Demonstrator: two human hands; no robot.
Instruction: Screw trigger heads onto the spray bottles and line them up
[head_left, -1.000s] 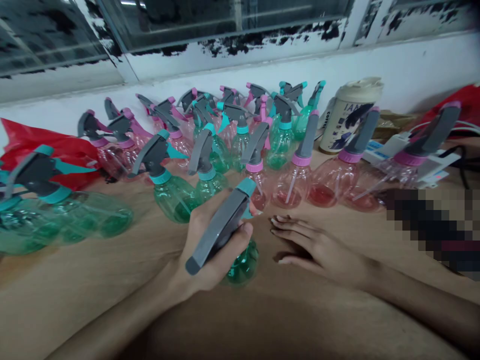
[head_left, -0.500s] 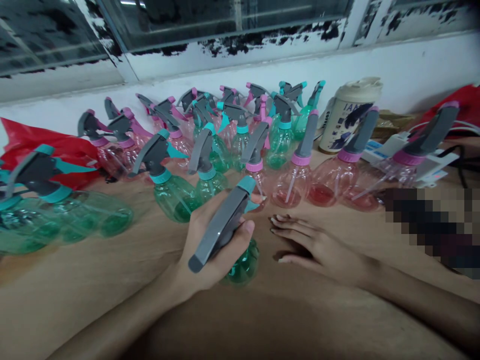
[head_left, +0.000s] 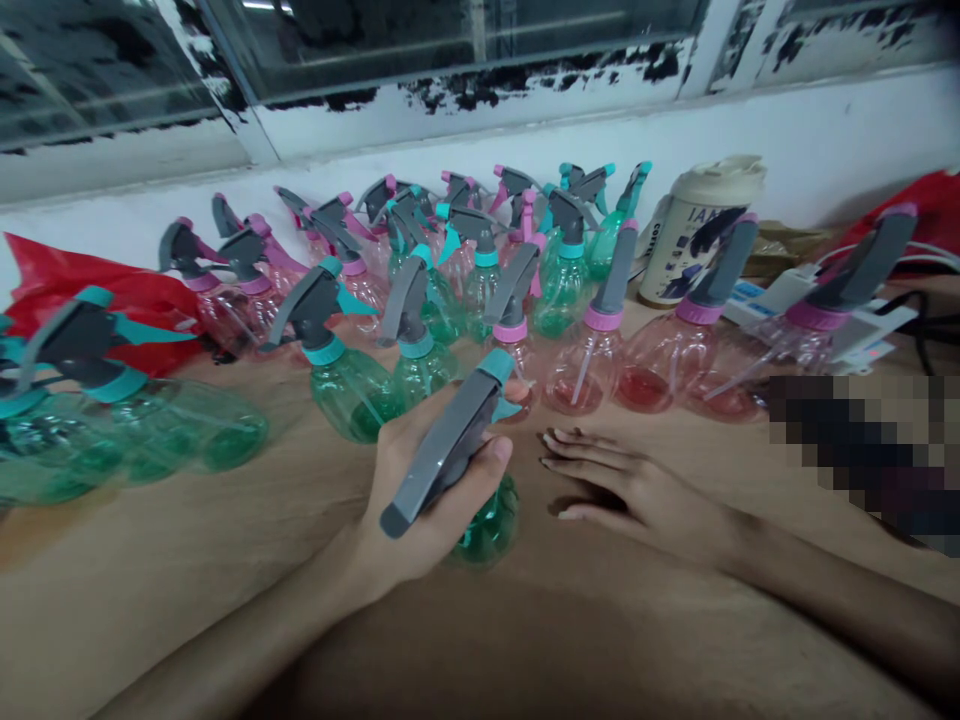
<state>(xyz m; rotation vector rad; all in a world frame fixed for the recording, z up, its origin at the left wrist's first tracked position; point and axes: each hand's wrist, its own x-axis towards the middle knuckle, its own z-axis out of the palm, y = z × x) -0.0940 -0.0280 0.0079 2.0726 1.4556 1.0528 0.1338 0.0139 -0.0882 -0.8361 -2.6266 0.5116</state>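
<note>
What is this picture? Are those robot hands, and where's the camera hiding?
No robot here: these are a person's own two bare hands. The camera sits on that person's head, looking forward and down, so you see almost what they see. On the wooden table stand lots of see-through spray bottles, some pink, some green, with a cream-coloured cup behind them. The left hand is wrapped around one green spray bottle with a grey top. The right hand holds nothing and lies palm down on the table.
</note>
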